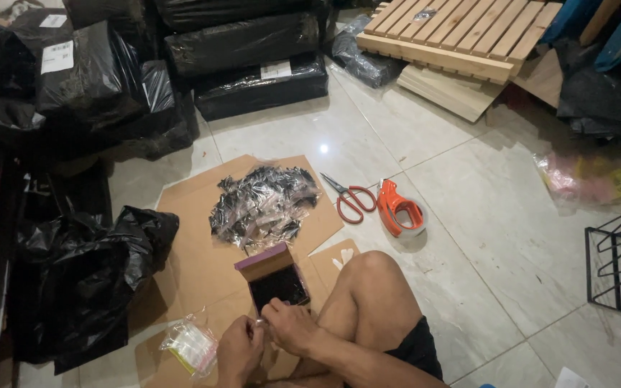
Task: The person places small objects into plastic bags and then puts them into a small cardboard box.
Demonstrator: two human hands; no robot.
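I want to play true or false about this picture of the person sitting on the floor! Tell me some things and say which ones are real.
1. The scissors have red handles. True.
2. The tape dispenser lies left of the scissors. False: it lies just to their right, on the floor tiles.
3. The pile of small black packets sits on flat cardboard. True.
4. The small box is shut tight. False: its lid is up and the dark inside shows.
5. The left hand and right hand are close together near the box. True.
6. The wooden slats are painted blue. False: they are bare pale wood.
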